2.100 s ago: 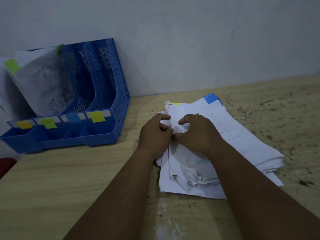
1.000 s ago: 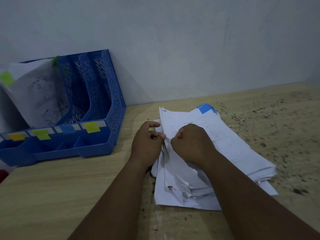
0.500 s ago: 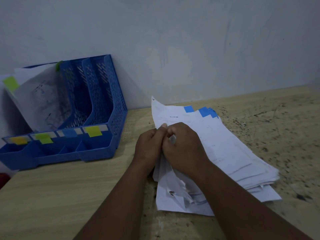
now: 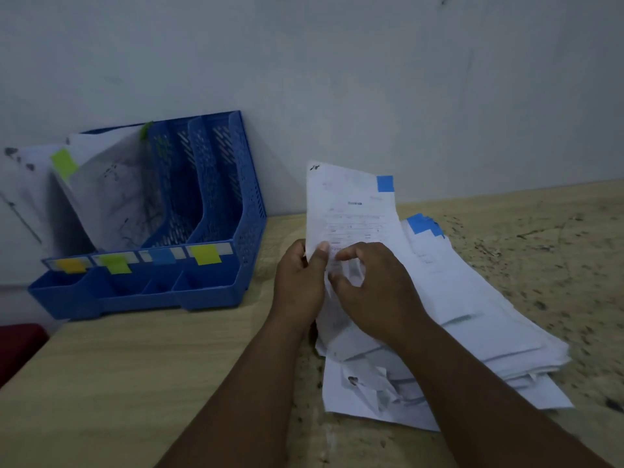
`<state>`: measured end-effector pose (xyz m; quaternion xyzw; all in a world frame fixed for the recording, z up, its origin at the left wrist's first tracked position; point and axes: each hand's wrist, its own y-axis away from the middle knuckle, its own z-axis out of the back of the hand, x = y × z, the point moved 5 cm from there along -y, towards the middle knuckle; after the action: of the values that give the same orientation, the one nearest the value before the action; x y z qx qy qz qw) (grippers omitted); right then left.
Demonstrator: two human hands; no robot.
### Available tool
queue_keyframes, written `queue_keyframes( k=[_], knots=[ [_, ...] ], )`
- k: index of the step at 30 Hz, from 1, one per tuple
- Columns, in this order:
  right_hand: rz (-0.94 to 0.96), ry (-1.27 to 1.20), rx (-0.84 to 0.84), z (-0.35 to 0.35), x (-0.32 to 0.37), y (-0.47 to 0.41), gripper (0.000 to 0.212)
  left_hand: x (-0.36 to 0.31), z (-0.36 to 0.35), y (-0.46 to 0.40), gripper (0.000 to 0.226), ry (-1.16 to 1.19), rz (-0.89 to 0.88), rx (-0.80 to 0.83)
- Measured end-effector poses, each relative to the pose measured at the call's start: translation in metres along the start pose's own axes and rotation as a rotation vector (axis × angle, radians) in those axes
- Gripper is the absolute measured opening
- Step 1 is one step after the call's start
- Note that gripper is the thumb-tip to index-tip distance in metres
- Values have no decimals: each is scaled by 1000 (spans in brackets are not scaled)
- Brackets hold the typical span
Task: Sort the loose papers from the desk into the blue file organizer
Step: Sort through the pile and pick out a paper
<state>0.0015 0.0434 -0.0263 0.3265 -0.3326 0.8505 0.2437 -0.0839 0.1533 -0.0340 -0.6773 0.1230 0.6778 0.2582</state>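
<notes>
Paper sheet point(image 4: 349, 211) stands lifted off the stack point(image 4: 472, 315), pinched at its lower edge by the left hand point(image 4: 300, 285); right hand point(image 4: 374, 292) beside it, fingers loosely curled, touching. Thin, floppy; likely steadier held lower-middle.

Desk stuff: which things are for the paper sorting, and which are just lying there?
For the sorting:
- lifted sheet with a blue tab, pinched by the left hand
- right hand, touching the sheet's lower part
- paper pile on the desk
- blue file organizer with coloured labels, papers already in its left slots

Just lying about:
- red object at the left edge
</notes>
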Motion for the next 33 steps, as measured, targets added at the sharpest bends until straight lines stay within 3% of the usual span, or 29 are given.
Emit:
queue_keyframes(
  k=[6,10,14,18,25,29,33],
  knots=[
    [40,-132,18,-11,23,1,28,-12,15,4,18,148,61,-21],
    [24,-169,54,-23,41,-5,29,-29,42,1,15,192,34,-144],
    [70,-164,77,-30,67,-18,59,-62,74,-5,15,291,-83,-276],
    [86,-178,115,-44,94,-34,68,-91,105,-11,20,294,-215,-382],
    [188,-339,214,-91,171,-70,63,-133,174,-30,19,256,-383,-535],
    [241,-419,273,-122,201,-87,31,-145,202,-42,19,235,-466,-587],
    [247,-414,347,-148,218,-98,58,-145,226,-55,19,166,-472,-647]
  ],
)
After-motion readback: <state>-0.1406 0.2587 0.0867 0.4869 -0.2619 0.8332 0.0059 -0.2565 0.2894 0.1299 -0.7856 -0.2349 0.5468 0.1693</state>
